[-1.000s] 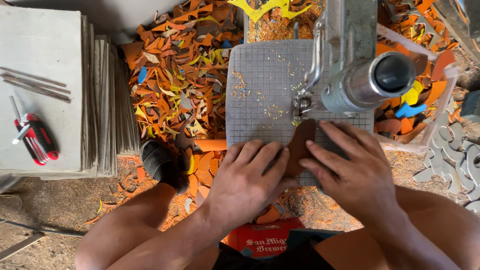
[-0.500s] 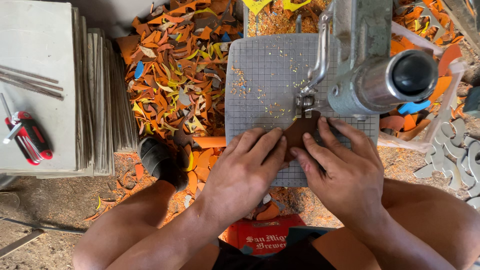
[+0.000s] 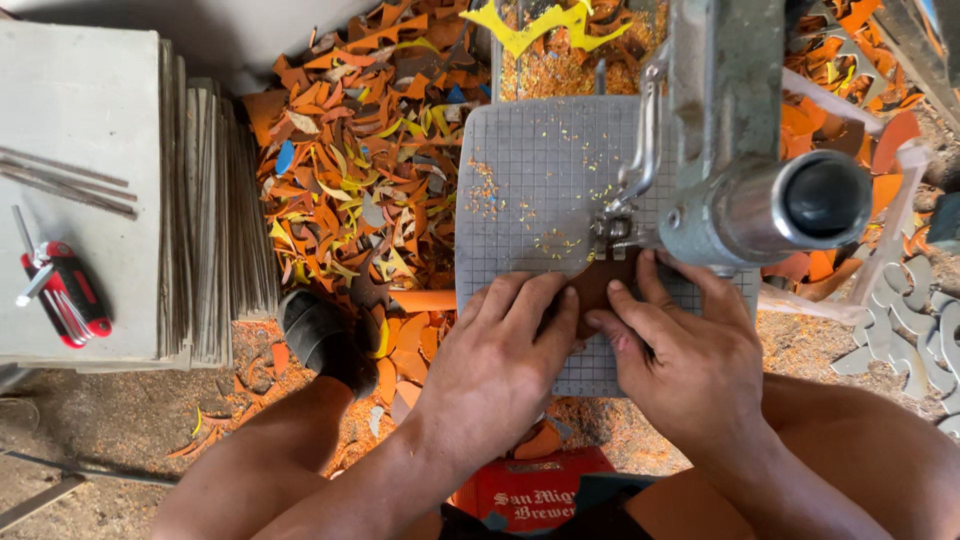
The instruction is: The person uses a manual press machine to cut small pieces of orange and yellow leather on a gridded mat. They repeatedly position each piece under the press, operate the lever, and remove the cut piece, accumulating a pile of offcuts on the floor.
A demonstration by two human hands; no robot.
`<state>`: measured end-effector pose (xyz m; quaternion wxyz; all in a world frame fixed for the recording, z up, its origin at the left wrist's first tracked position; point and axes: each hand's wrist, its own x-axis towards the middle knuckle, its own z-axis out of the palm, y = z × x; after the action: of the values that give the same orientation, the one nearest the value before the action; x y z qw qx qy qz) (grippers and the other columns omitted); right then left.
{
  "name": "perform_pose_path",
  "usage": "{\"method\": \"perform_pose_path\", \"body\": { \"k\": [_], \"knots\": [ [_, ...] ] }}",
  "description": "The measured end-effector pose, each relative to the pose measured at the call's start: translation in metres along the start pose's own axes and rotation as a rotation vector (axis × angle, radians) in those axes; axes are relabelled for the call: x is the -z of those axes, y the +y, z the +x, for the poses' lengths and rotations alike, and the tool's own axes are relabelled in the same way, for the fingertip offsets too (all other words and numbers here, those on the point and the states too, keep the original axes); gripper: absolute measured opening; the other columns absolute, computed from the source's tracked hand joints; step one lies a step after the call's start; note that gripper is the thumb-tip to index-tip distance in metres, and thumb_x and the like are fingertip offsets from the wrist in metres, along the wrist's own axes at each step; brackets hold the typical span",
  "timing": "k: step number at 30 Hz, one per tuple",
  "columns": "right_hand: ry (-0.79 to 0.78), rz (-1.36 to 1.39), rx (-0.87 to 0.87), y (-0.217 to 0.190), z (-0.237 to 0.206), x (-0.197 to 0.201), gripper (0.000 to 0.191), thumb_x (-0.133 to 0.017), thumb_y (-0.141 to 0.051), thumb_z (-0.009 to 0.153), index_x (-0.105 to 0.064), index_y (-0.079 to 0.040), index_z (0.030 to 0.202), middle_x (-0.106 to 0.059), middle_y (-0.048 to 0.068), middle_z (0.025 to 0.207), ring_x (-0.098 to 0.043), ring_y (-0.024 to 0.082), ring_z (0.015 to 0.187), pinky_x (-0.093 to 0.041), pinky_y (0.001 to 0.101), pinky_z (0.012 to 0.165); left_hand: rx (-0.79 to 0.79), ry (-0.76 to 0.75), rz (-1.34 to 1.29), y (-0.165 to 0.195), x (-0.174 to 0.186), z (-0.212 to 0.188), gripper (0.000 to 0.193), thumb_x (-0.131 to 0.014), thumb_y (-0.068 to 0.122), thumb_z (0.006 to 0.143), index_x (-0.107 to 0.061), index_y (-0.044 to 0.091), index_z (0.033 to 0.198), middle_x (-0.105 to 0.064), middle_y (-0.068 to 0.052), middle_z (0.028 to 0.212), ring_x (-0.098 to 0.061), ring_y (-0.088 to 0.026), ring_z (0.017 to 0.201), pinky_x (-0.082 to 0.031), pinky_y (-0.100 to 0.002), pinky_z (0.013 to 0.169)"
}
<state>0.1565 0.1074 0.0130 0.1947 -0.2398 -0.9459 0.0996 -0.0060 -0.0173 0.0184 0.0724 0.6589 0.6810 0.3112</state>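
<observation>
Grey sheets [image 3: 80,200] are stacked at nine o'clock, bearing a red-handled tool [image 3: 65,292]. Left hand [image 3: 495,375] and right hand [image 3: 695,365] press close together, fingers flat on a brown piece [image 3: 598,285] lying on the gridded saw table [image 3: 540,170] at centre. Orange offcuts [image 3: 350,170] heap at eleven o'clock.

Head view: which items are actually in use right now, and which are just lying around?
In use:
- left hand and right hand, pressing the brown piece
- gridded saw table
- saw head

Lying about:
- heap of orange offcuts
- stack of grey sheets
- red hex key set
- grey cut-out shapes
- red crate
</observation>
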Motion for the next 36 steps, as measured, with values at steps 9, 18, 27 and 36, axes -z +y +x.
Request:
{"method": "perform_pose_path", "body": {
  "k": [9,18,27,36],
  "knots": [
    [-0.096,0.088,-0.107,0.021,-0.001,0.002,0.031,-0.074,-0.005,0.074,-0.077,-0.007,0.106,-0.076,0.014,0.119,-0.070,0.031,0.104,-0.050,0.0438,0.101,0.041,0.013,-0.003,0.011,-0.015,0.008,0.039,-0.072,0.016,0.088,-0.067,-0.008,0.119,-0.061,-0.018,0.122,-0.060,-0.035,0.113,-0.052,-0.046,0.096],
    [-0.074,0.177,-0.122,0.032,0.005,-0.002,0.023,-0.076,-0.004,0.082,-0.075,-0.005,0.105,-0.077,0.011,0.110,-0.073,0.028,0.097,-0.050,0.0424,0.095,0.055,0.065,0.046,0.020,-0.032,0.009,0.039,-0.066,0.019,0.097,-0.065,-0.012,0.122,-0.059,-0.021,0.121,-0.059,-0.036,0.112,-0.051,-0.047,0.098],
    [-0.106,0.308,-0.165,0.040,0.011,-0.001,0.027,-0.064,0.006,0.084,-0.069,0.000,0.109,-0.077,0.013,0.109,-0.077,0.029,0.093,-0.057,0.0393,0.087,0.061,0.072,0.093,0.026,-0.042,0.019,0.039,-0.063,0.021,0.099,-0.064,-0.011,0.121,-0.060,-0.025,0.123,-0.060,-0.037,0.111,-0.051,-0.047,0.094],
    [-0.056,0.250,-0.140,0.040,0.016,-0.003,0.031,-0.070,0.000,0.088,-0.071,-0.004,0.118,-0.074,0.014,0.119,-0.070,0.035,0.104,-0.054,0.0442,0.091,0.101,0.073,0.128,0.030,-0.052,0.024,0.042,-0.064,0.020,0.099,-0.064,-0.013,0.124,-0.059,-0.023,0.114,-0.059,-0.036,0.106,-0.051,-0.046,0.092]
  ]
}}
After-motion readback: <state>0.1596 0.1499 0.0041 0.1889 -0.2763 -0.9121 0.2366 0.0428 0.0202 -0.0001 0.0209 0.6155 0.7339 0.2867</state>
